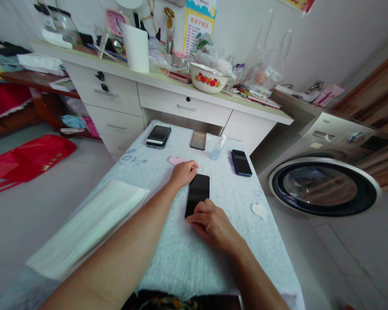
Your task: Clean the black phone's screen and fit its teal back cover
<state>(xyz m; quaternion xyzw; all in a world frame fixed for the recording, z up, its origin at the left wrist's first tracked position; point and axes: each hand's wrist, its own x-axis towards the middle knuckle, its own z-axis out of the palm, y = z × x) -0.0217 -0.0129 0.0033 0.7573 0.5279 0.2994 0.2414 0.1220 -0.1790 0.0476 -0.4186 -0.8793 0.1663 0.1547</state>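
Observation:
A black smartphone (199, 188) lies screen up on the cloth-covered table, between my two hands. The fingers of my left hand (183, 173) are curled together at its upper left corner. My right hand (211, 220) is closed in a pinch at the lower left corner and covers the phone's lower end. Whether a thin film is between those fingertips I cannot make out. Just beyond my left hand is a pink heart (176, 160) on the cloth. Farther back are a brown phone case (198, 140) and a clear spray bottle (217, 148).
Stacked phones (158, 134) lie at the table's far left, a blue-edged phone (241, 162) at the right. A folded white cloth (90, 228) is along the left edge. Behind stands a cluttered desk (184, 103); a washing machine (323, 142) is to the right.

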